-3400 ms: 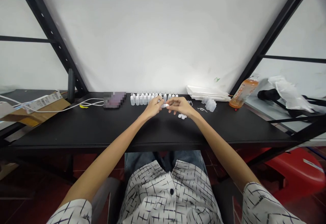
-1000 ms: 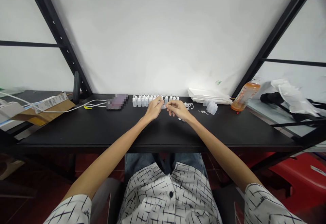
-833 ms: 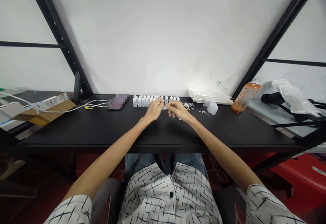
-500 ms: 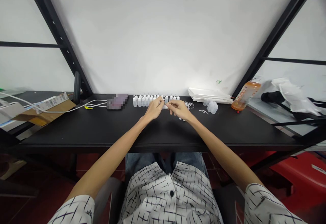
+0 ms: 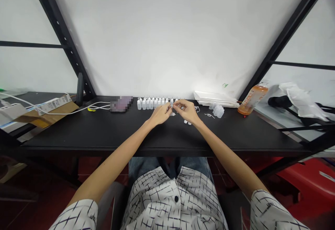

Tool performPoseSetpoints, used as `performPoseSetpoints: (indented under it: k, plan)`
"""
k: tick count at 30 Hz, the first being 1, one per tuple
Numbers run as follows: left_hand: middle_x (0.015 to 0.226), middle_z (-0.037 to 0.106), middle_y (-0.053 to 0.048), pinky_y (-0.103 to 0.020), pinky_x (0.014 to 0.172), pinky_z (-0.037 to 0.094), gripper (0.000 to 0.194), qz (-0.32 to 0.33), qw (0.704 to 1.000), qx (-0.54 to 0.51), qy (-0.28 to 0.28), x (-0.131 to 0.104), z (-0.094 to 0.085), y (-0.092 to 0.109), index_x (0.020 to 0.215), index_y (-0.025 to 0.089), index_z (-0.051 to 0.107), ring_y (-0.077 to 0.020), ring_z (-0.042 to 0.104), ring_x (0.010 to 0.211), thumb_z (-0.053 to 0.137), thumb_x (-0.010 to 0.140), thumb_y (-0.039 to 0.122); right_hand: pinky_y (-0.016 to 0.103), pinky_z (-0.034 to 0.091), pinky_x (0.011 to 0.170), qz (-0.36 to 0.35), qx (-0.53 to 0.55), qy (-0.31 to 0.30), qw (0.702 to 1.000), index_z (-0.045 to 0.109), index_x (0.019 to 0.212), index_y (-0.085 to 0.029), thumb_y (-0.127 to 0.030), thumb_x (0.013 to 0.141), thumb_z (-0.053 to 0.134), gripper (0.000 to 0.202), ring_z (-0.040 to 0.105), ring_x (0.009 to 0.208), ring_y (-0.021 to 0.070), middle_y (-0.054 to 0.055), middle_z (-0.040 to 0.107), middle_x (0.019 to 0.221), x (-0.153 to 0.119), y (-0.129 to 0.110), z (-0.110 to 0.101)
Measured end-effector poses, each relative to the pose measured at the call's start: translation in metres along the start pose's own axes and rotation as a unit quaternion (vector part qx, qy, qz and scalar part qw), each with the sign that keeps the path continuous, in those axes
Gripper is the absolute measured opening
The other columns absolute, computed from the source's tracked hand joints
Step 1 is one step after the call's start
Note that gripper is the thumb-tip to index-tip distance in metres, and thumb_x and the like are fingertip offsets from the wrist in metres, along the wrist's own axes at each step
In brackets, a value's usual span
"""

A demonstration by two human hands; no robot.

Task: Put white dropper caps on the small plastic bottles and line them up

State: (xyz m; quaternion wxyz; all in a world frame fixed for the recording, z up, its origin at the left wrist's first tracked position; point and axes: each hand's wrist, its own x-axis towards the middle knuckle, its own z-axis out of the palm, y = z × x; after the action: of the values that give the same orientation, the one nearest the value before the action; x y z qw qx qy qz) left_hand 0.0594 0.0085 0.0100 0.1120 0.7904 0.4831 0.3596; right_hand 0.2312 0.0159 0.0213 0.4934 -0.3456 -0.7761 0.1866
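Observation:
Rows of small white bottles (image 5: 148, 104) stand on the black table near the wall. My left hand (image 5: 160, 114) is closed on a small white bottle, mostly hidden by the fingers, in front of the rows. Against its top my right hand (image 5: 186, 110) is pinched, with the fingertips meeting the left ones; what it grips is too small to make out. Just below the right hand lie small white caps (image 5: 187, 122). Thin white curled pieces (image 5: 209, 115) and a cluster of translucent bottles (image 5: 218, 110) lie to the right.
A stack of white sheets (image 5: 216, 98) lies by the wall, with an orange-liquid bottle (image 5: 252, 99) further right. A blurred phone (image 5: 121, 104) with a white cable (image 5: 65, 113) and an opened cardboard box (image 5: 52, 112) are on the left. Black metal frames flank the table.
Both hands have shifted slightly. My right hand is raised and turned more over the left fingertips, and my left hand has opened out a little and moved right.

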Motion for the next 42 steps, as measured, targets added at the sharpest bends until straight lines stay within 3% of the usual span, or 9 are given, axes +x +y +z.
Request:
performPoseSetpoints:
  k: [9,17,21,25,42]
  plan:
    - [0.062,0.052,0.002,-0.028,0.063,0.03,0.02,-0.011,1.0,-0.011,0.007,0.0,-0.005,0.002,0.078,0.02,0.051,-0.0158,0.045,0.059,0.044,0.093,0.029,0.027,0.044,0.056,0.014,0.048,0.018,0.999,0.074,0.081,-0.015,-0.036,0.082,0.063,0.024,0.06,0.057,0.0145,0.006,0.07,0.072,0.003,0.01,-0.004]
    - [0.062,0.044,0.004,-0.025,0.061,0.037,0.025,-0.04,0.979,-0.198,0.004,0.004,-0.004,0.0,0.072,0.019,0.048,-0.0128,0.045,0.059,0.046,0.088,0.039,0.025,0.044,0.052,0.063,0.077,-0.002,0.995,0.069,0.069,-0.015,-0.037,0.078,0.066,0.024,0.057,0.051,0.0124,0.004,0.067,0.063,0.005,0.007,-0.007]
    - [0.058,0.035,0.005,-0.022,0.053,0.031,0.036,-0.068,0.962,-0.266,-0.012,0.002,-0.009,0.006,0.067,0.019,0.046,-0.0098,0.037,0.054,0.05,0.086,0.049,0.021,0.037,0.039,0.115,0.16,0.002,0.98,0.069,0.072,-0.015,-0.044,0.073,0.071,0.029,0.058,0.05,0.0125,0.005,0.067,0.066,0.007,0.006,-0.01]
    - [0.057,0.035,0.007,-0.02,0.049,0.024,0.032,-0.08,0.945,-0.317,-0.018,0.001,-0.012,0.011,0.074,0.016,0.055,-0.008,0.032,0.051,0.058,0.081,0.048,0.02,0.041,0.037,0.146,0.229,-0.007,0.963,0.068,0.073,-0.014,-0.049,0.066,0.078,0.037,0.063,0.054,0.0145,0.007,0.069,0.071,0.008,0.004,-0.012]
    - [0.055,0.027,0.008,-0.019,0.044,0.012,0.028,-0.118,0.912,-0.39,-0.039,0.001,-0.013,0.011,0.072,0.016,0.053,-0.005,0.022,0.045,0.06,0.084,0.041,0.022,0.047,0.04,0.172,0.277,-0.019,0.945,0.069,0.073,-0.015,-0.046,0.063,0.082,0.035,0.065,0.058,0.0164,0.006,0.068,0.07,0.007,-0.002,-0.014]
